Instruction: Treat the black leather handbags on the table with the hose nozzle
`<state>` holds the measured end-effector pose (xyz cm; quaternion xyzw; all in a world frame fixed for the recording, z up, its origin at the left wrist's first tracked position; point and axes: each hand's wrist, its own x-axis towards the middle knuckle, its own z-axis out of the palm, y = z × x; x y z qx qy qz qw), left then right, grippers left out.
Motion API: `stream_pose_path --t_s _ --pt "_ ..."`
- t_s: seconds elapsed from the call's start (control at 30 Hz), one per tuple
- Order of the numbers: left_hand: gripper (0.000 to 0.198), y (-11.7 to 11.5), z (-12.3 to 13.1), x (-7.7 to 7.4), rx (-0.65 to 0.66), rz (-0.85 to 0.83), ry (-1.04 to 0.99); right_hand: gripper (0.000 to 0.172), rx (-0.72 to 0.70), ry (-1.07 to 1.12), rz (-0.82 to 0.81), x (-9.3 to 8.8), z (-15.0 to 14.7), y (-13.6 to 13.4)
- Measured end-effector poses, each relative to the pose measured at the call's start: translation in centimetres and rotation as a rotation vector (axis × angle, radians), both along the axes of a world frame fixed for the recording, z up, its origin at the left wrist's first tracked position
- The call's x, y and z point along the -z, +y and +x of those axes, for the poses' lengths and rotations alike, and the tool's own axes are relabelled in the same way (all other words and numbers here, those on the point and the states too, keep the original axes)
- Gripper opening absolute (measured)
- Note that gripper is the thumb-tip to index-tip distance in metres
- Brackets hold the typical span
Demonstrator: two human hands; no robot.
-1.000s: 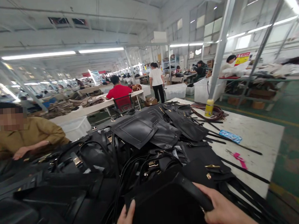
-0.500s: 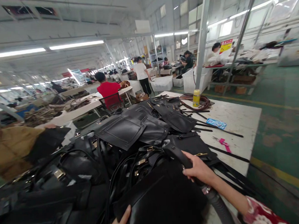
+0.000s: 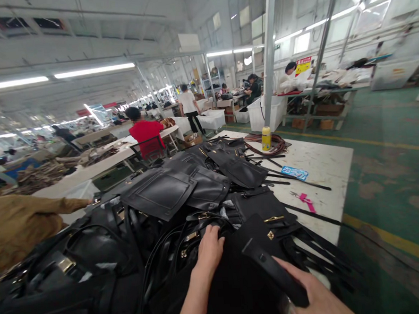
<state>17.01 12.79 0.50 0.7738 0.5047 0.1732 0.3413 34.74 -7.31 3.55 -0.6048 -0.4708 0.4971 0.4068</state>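
Note:
My right hand (image 3: 312,290) is wrapped around the black handle of a hose nozzle (image 3: 273,271), which looks like a vacuum cleaner's and points up and left over a black leather bag (image 3: 228,288). Near the middle, my left hand (image 3: 210,244) has its fingers curled over the upper edge of that bag. Thin black straps and gold buckles (image 3: 192,235) lie just left of my left hand. Beyond the bag rests another black bag piece (image 3: 258,203) with a gold zipper. The lower part of the bag is too dark to make out.
Black bags and flat panels (image 3: 161,188) heap across the table (image 3: 323,159). Pink-handled snips (image 3: 306,201), a blue packet (image 3: 294,172), a yellow bottle (image 3: 266,138) and coiled brown straps (image 3: 281,145) lie to the right. A co-worker's brown sleeve (image 3: 29,220) reaches in from the left.
My left hand has moved up and right from the bag's near edge to its upper edge. The nozzle and my right hand have come lower and closer. The co-worker's arm has stretched out.

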Motion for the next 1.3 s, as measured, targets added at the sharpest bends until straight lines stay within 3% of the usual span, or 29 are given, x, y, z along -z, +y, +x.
stream_pose_path --t_s 0.1,0.2,0.37,0.47,0.53,0.63,0.73,0.8,0.93,1.1,1.3 --pt "0.024 -0.3 -0.3 0.3 0.026 -0.132 -0.108 0.077 0.010 0.039 -0.069 -1.0 0.5 -0.2" --pt "0.018 -2.1 -1.1 1.2 -0.002 -0.352 -0.260 0.078 -0.014 0.115 -0.114 -1.7 0.6 -0.1" --pt "0.030 -4.6 -1.6 3.5 -0.139 -0.667 -0.501 0.078 -0.158 0.187 -0.141 -3.7 0.4 0.1" --pt "0.031 -5.2 -1.9 4.1 -0.194 -0.792 -0.616 0.074 -0.247 0.278 -0.160 -4.5 0.1 -0.3" --pt "0.027 -5.5 -2.0 4.1 -0.210 -0.859 -0.673 0.074 -0.256 0.309 -0.148 -3.8 -0.3 -0.5" --pt "0.020 -6.1 -2.0 4.1 -0.218 -0.941 -0.727 0.077 -0.214 0.264 -0.155 -1.1 -1.1 -0.4" --pt "0.018 -6.4 -2.0 4.6 -0.228 -1.005 -0.749 0.081 -0.172 0.209 -0.191 1.5 -1.9 0.7" --pt "0.019 -6.3 -2.0 5.1 -0.233 -1.040 -0.756 0.083 -0.118 0.208 -0.158 2.1 -2.2 1.6" --pt "0.020 -6.1 -2.0 5.8 -0.237 -1.070 -0.767 0.083 -0.030 0.176 -0.084 0.9 -1.5 1.5" --pt "0.020 -6.1 -1.9 6.0 -0.236 -1.046 -0.793 0.074 -0.153 0.149 -0.083 -1.0 -1.1 -1.5" --pt "0.026 -7.5 -2.1 5.1 -0.278 -0.911 -0.873 0.079 -0.124 0.122 -0.126 0.7 -2.8 -0.9"
